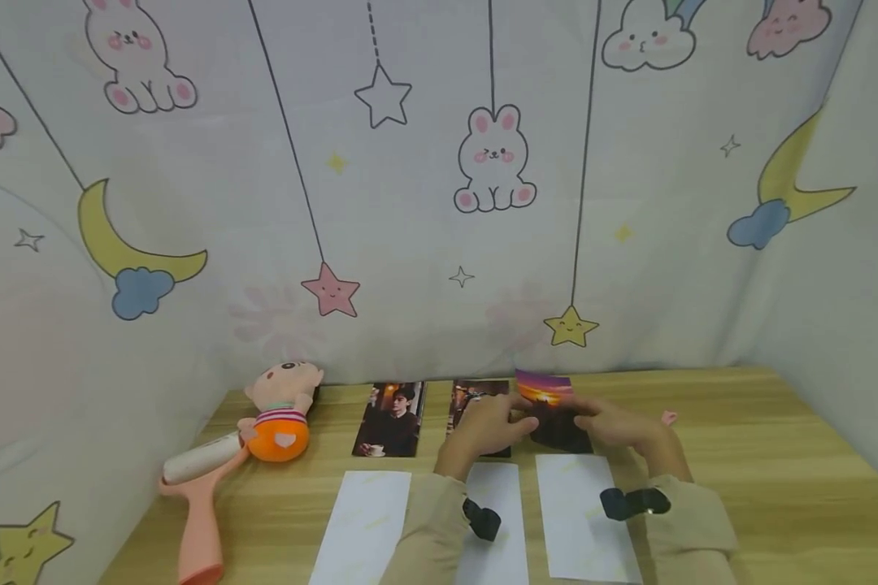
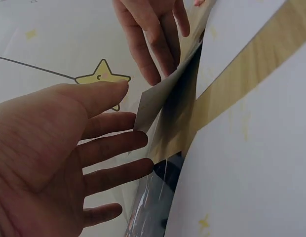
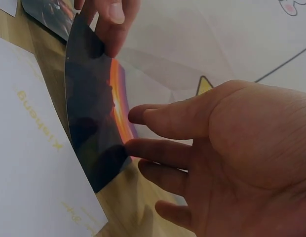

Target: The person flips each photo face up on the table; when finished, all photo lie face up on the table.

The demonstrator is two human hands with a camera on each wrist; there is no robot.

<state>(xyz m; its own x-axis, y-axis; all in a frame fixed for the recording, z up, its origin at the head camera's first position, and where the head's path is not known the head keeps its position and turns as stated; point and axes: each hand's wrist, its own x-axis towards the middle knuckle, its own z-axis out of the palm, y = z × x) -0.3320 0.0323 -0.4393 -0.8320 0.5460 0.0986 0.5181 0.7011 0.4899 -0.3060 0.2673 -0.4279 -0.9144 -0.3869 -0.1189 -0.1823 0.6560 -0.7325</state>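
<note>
A glossy sunset photo (image 1: 544,388) with an orange and purple sky lies at the back of the table, bowed with one edge raised in the wrist views. At its left side my left hand (image 1: 488,424) has its fingers extended, fingertips right at the edge. My right hand (image 1: 622,426) reaches in from the other side, straight fingers touching the sunset edge (image 3: 124,126). Partly hidden behind the left hand is a second photo (image 1: 475,387). Further left lies a photo of a person in dark clothes (image 1: 389,422).
Three white sheets lie in front of the photos: left (image 1: 366,516), middle (image 1: 499,496), right (image 1: 581,512). A plush toy in orange (image 1: 278,435) and a pink-handled roller (image 1: 201,504) occupy the left side. A small pink piece (image 1: 669,418) sits right of my hands. A patterned curtain (image 1: 424,244) borders the table.
</note>
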